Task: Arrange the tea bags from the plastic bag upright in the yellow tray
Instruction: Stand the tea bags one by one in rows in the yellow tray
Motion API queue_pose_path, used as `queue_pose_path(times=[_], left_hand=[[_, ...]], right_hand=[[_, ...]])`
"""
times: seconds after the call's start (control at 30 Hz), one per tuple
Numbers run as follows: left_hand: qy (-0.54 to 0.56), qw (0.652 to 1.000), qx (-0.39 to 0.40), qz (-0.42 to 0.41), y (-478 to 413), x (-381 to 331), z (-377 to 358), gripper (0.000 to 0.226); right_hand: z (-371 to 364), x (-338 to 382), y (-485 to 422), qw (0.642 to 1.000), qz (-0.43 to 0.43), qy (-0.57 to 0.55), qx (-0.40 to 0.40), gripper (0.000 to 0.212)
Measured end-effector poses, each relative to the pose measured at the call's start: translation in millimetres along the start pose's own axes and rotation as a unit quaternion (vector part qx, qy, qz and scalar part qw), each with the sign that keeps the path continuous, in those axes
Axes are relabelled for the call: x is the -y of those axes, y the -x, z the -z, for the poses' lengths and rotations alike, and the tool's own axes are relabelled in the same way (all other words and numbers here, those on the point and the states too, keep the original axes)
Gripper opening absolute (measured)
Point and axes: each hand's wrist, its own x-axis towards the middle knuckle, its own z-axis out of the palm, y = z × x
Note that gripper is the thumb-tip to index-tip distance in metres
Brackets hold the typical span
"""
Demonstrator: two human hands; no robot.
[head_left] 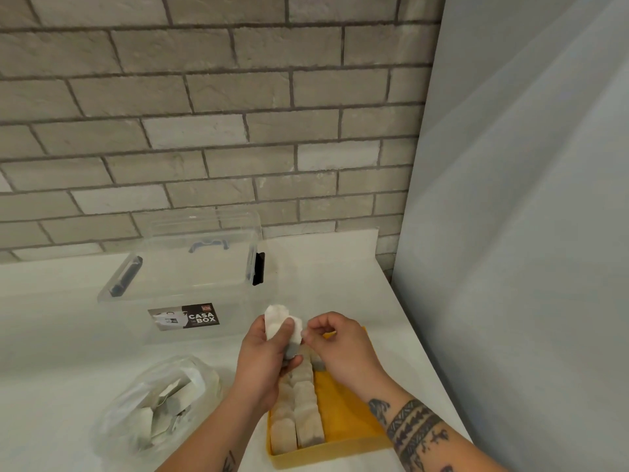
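Counter (68, 335); left hand (262, 366) grips tea bags (276, 320)

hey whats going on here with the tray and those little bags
A person is filling the yellow tray with tea bags. The left hand grips a bunch of tea bags above the tray, and the right hand pinches its edge, seemingly to pull one off. Two rows of tea bags already stand along the tray's left side; its right side is bare. More sit in the plastic bag, left of the tray.
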Motion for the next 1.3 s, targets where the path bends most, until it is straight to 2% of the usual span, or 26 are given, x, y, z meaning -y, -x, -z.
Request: queue_pose_path(times=[0.2,0.43,0.63,0.9,1.03,1.13,1.3], left_hand=[[-0.007,1.000,0.017,-0.005,13.9,-1.1,-11.3,0.017],[-0.086,0.995,0.028,-0.039,18.4,3.4,-7.6,0.016],[-0.058,0.997,-0.006,-0.051,12.9,6.6,-8.6,0.012],[-0.063,0.997,-0.015,-0.046,7.8,8.2,-1.5,0.013],[-0.036,0.998,-0.040,-0.034,5.2,7.1,4.8,0.012],[-0.045,0.998,-0.042,-0.019,0.6,12.1,9.6,0.014],[-0.130,0.990,-0.032,-0.039,-3.0,25.9,12.8,0.017]], right_hand=[[2.7,-0.1,7.5,1.000,-0.006,-0.005,-0.010,0.014],[20.3,4.6,4.1,1.000,-0.010,-0.008,-0.020,0.012],[19.7,-0.9,9.3,1.000,-0.015,-0.007,0.021,0.014],[19.7,-3.0,3.5,1.000,-0.025,0.001,0.001,0.009],[22.5,-13.3,-2.4,0.997,-0.050,0.022,-0.047,0.007],[13.5,-28.6,-3.1,0.994,-0.078,0.061,-0.037,0.005],[-4.7,-52.4,-6.7,0.985,-0.126,0.113,-0.027,0.003]])
